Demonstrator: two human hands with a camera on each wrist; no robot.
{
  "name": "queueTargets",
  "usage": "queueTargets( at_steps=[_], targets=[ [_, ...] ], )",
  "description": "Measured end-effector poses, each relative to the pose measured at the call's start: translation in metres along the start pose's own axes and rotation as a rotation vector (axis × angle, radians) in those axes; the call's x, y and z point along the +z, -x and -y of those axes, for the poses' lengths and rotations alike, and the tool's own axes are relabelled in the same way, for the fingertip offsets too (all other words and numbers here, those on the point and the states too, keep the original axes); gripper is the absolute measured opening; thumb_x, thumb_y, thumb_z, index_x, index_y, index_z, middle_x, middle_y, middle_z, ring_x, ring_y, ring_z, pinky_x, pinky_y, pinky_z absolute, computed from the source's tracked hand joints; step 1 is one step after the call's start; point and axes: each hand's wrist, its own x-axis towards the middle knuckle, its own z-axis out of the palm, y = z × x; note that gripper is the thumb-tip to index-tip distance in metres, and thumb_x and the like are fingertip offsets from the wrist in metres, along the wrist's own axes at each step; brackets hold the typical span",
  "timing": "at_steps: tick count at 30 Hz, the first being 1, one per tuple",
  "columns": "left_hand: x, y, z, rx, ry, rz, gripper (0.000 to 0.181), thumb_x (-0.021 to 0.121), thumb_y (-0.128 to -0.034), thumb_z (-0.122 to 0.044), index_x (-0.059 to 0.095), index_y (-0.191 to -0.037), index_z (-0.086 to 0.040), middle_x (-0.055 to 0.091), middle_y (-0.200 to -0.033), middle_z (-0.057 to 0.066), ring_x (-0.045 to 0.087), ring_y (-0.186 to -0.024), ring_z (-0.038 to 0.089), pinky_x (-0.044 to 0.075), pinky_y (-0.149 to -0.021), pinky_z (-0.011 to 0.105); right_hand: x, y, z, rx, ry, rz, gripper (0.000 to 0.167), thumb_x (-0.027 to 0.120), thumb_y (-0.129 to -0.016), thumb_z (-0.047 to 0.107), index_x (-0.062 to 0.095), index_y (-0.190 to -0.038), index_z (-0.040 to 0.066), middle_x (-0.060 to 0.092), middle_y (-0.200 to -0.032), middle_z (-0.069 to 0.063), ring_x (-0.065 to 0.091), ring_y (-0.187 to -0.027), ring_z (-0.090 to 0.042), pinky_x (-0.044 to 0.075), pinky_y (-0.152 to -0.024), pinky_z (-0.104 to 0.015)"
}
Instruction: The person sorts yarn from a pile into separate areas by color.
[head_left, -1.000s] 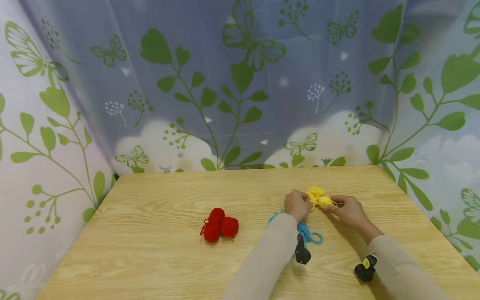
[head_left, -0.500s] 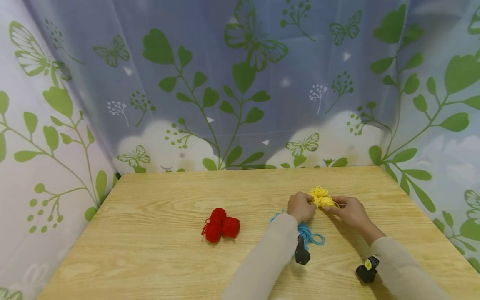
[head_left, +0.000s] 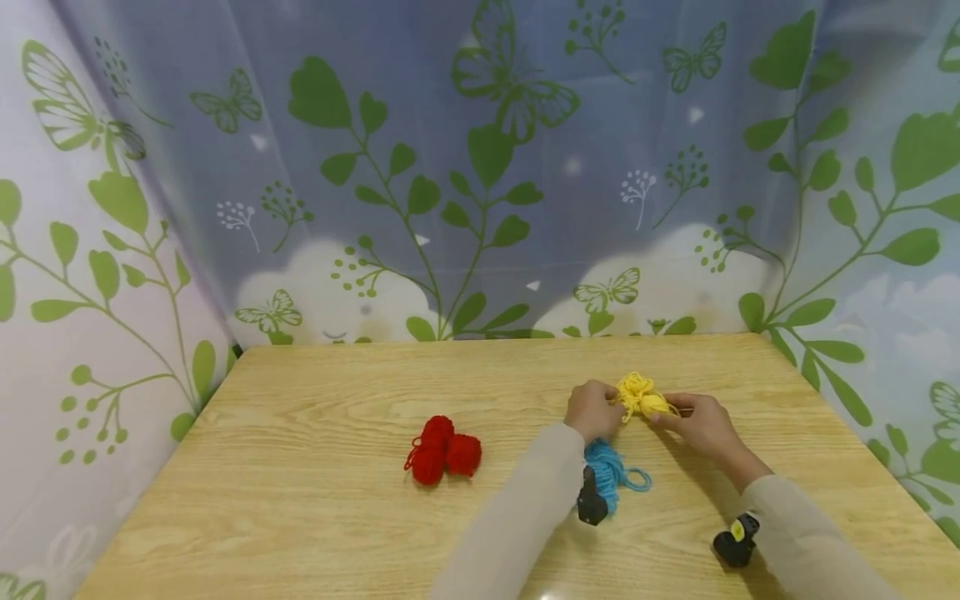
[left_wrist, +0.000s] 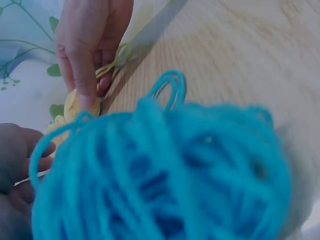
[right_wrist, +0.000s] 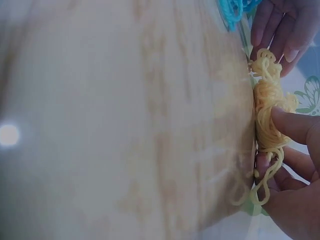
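Note:
A bundle of yellow yarn (head_left: 639, 397) with loose loops lies toward the far right of the table, between both hands. My right hand (head_left: 701, 427) pinches its right end between thumb and fingers; in the right wrist view, the thumb presses on the yellow strands (right_wrist: 269, 120) and loops hang below. My left hand (head_left: 592, 411) is at the opposite end, its fingers at the loops; in the left wrist view a thin strand runs at its fingertips. Blue yarn (head_left: 609, 475) lies under the left wrist and fills much of the left wrist view.
Red yarn balls (head_left: 442, 451) sit together left of centre on the wooden table (head_left: 315, 517). A patterned curtain (head_left: 405, 167) stands behind the table and along its sides. Black wrist cameras (head_left: 736, 542) hang below both sleeves.
My left hand moves slightly right, then back left, uncovering more of the blue yarn. My right hand keeps hold of the yellow yarn with little movement. The head view shifts slightly.

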Motion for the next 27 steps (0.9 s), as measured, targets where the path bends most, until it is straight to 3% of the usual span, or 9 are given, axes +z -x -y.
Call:
queueTargets(
  at_steps=[3,8,10,14,18,22,23,25,27],
  targets=[
    [-0.008,-0.001,0.003,0.022,0.029,-0.005,0.027,0.063,-0.0915,-0.014,0.070,-0.117,-0.007,0.069,-0.114,0.006,0.064,-0.103,0.020,0.052,-0.076,0.024,-0.001,-0.002,0.001,-0.016,0.007,-0.001,0.058,0.064,-0.093,0.031,0.050,-0.132,-0.011,0.053,-0.129,-0.032,0.054,-0.114,-0.047,0.052,-0.086,-0.050],
    [-0.030,-0.004,0.013,0.106,0.021,0.029,0.032,0.060,-0.0941,-0.015,0.065,-0.125,-0.006,0.065,-0.123,0.009,0.068,-0.093,0.023,0.044,-0.054,0.021,-0.005,-0.004,0.005,-0.027,0.017,0.011,0.060,0.063,-0.094,0.034,0.050,-0.133,-0.010,0.052,-0.131,-0.032,0.053,-0.113,-0.047,0.052,-0.083,-0.049],
    [-0.041,-0.005,0.019,0.137,-0.013,0.050,0.034,0.060,-0.0946,-0.016,0.063,-0.128,-0.007,0.065,-0.123,0.010,0.067,-0.072,0.019,0.038,-0.046,0.021,-0.007,-0.004,0.007,-0.032,0.028,0.011,0.061,0.063,-0.093,0.035,0.050,-0.132,-0.010,0.051,-0.132,-0.031,0.053,-0.113,-0.047,0.053,-0.083,-0.049],
    [-0.069,-0.007,0.034,0.185,-0.108,0.086,0.040,0.061,-0.0953,-0.022,0.058,-0.133,-0.010,0.072,-0.081,0.012,0.038,-0.038,0.011,0.033,-0.043,0.021,-0.012,-0.004,0.010,-0.044,0.045,0.011,0.060,0.062,-0.094,0.035,0.051,-0.131,-0.011,0.053,-0.131,-0.030,0.055,-0.112,-0.046,0.053,-0.083,-0.048],
    [-0.101,-0.007,0.054,0.229,-0.206,0.091,0.043,0.060,-0.0954,-0.027,0.057,-0.135,-0.011,0.054,-0.048,0.005,0.022,-0.034,0.007,0.035,-0.047,0.024,-0.020,-0.003,0.013,-0.051,0.056,0.016,0.061,0.061,-0.094,0.036,0.050,-0.133,-0.010,0.053,-0.129,-0.031,0.055,-0.112,-0.045,0.052,-0.084,-0.050],
    [-0.135,-0.003,0.076,0.295,-0.289,0.064,0.044,0.061,-0.0946,-0.026,0.057,-0.134,-0.008,0.069,-0.079,0.010,0.026,-0.039,0.010,0.046,-0.065,0.029,-0.030,-0.003,0.018,-0.063,0.088,0.015,0.063,0.059,-0.095,0.038,0.047,-0.135,-0.010,0.051,-0.130,-0.034,0.052,-0.114,-0.048,0.050,-0.084,-0.054],
    [-0.143,-0.001,0.081,0.309,-0.314,0.054,0.044,0.062,-0.0943,-0.026,0.057,-0.134,-0.007,0.071,-0.093,0.012,0.038,-0.043,0.011,0.049,-0.073,0.031,-0.032,-0.004,0.020,-0.070,0.101,0.011,0.063,0.058,-0.095,0.039,0.047,-0.135,-0.010,0.051,-0.130,-0.034,0.051,-0.115,-0.048,0.050,-0.085,-0.054],
    [-0.161,0.004,0.092,0.330,-0.363,0.042,0.045,0.063,-0.0935,-0.026,0.057,-0.133,-0.005,0.066,-0.119,0.013,0.059,-0.064,0.017,0.049,-0.088,0.036,-0.038,-0.005,0.023,-0.096,0.131,0.005,0.064,0.057,-0.096,0.040,0.047,-0.135,-0.010,0.050,-0.131,-0.033,0.049,-0.116,-0.049,0.049,-0.086,-0.056],
    [-0.179,0.008,0.101,0.345,-0.425,0.037,0.047,0.065,-0.0926,-0.028,0.057,-0.132,-0.003,0.059,-0.132,0.013,0.064,-0.098,0.025,0.045,-0.099,0.040,-0.043,-0.006,0.026,-0.129,0.165,-0.002,0.065,0.056,-0.096,0.041,0.047,-0.136,-0.009,0.048,-0.134,-0.033,0.049,-0.117,-0.050,0.048,-0.087,-0.058]
  ],
)
